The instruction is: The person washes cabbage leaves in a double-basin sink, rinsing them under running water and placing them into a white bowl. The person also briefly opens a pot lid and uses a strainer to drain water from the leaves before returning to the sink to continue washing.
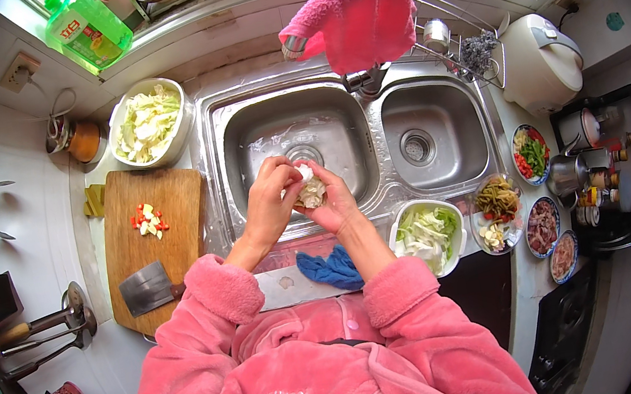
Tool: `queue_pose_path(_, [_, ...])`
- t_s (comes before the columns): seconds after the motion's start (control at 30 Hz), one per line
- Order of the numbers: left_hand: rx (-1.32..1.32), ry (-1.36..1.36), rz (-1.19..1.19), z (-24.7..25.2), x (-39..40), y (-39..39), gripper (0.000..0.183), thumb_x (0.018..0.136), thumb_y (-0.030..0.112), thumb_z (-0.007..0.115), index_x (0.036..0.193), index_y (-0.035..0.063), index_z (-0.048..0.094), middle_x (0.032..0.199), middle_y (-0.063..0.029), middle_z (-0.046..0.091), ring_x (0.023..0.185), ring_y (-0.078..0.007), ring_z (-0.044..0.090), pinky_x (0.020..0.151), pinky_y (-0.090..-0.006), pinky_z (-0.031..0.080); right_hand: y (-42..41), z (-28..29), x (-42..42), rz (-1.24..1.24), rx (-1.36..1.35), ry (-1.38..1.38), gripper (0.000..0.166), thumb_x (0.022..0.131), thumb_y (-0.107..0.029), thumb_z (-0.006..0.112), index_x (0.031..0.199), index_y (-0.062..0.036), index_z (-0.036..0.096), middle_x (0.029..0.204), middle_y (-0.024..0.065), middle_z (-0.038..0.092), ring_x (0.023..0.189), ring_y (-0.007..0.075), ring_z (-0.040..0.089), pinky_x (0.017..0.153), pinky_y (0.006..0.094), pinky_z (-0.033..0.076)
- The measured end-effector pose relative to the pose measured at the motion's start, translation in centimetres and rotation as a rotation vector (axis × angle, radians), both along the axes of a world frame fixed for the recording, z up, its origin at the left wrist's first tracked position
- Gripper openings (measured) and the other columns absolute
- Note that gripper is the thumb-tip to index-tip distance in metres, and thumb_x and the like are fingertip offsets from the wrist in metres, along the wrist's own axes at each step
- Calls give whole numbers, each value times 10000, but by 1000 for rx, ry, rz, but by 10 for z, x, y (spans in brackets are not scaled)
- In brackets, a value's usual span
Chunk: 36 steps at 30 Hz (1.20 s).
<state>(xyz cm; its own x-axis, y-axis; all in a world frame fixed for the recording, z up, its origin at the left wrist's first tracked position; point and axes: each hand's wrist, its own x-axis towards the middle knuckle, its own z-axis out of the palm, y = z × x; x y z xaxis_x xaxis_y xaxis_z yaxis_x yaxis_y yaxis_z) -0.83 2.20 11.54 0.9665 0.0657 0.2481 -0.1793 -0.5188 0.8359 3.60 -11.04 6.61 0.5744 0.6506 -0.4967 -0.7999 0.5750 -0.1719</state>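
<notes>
Both my hands are over the front of the large steel sink basin (331,105). My right hand (336,196) cups a pale, lumpy piece of food (312,192), possibly a vegetable or mushroom; its exact kind is unclear. The fingertips of my left hand (270,195) pinch a white bit at its upper edge. To the left, a wooden cutting board (174,260) carries chopped red and pale pieces (149,222) and a cleaver (147,289). Below my right wrist, a crumpled blue cloth (328,267) lies on the counter edge.
White tubs of chopped cabbage stand at back left (148,124) and front right (430,237). On the right counter are a plate of pickled vegetables (497,212), a plate of peppers (531,154) and two meat bowls (542,226). A pink towel (354,19) drapes the faucet.
</notes>
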Motion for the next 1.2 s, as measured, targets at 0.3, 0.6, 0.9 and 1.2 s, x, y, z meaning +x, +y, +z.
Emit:
queue_pose_path(0.3, [57, 15, 41, 25, -8, -17, 296, 799, -49, 657, 1082, 27, 615, 1111, -111, 563, 918, -238, 627, 766, -312, 535, -3, 0, -2, 14, 92, 37, 259, 976, -344, 523, 1133, -145, 579, 1097, 48, 627, 1000, 219, 618, 841, 435, 508])
queue_pose_path(0.6, [58, -107, 112, 28, -8, -26, 104, 864, -17, 621, 962, -9, 654, 990, -109, 649, 894, -223, 649, 768, -302, 518, -5, -1, -11, -4, 212, 66, 277, 973, -363, 531, 1121, -140, 599, 1090, 47, 646, 1018, 222, 622, 882, 451, 497])
queue_pose_path(0.9, [-301, 111, 155, 35, -17, -38, 101, 936, 65, 585, 984, -5, 640, 935, -74, 683, 829, -111, 627, 737, -263, 505, -15, 4, -15, 5, 181, 17, 268, 986, -320, 509, 1141, -117, 588, 1099, 62, 643, 1006, 231, 625, 872, 440, 502])
queue_pose_path(1.2, [-963, 246, 172, 27, -12, -14, 139, 1006, 133, 493, 1059, 12, 537, 1071, -139, 673, 933, -142, 635, 832, -250, 502, -12, 3, -17, -12, 145, 43, 274, 958, -270, 578, 1168, -93, 575, 1130, 106, 643, 1008, 282, 636, 851, 498, 538])
